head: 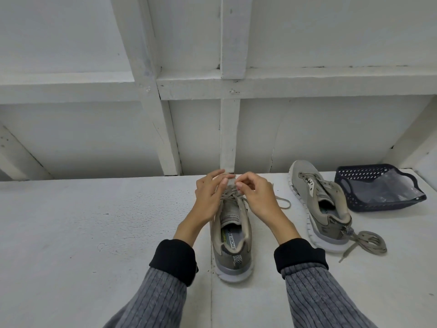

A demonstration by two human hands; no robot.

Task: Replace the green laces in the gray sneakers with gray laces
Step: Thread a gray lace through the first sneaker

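Centrally, left hand (208,197) and right hand (256,195) pinch gray lace (233,197) over gray mesh sneaker (233,233) | second gray sneaker (316,204), dark plastic basket (378,188) at right

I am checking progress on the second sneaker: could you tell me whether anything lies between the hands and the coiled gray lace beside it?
Nothing blocks it from above. The coiled lace lies uncovered by the second sneaker, whose heel sits between it and both hands, left hand and right hand, busy at the near sneaker.

Basket (359,200) right of second sneaker (307,200)
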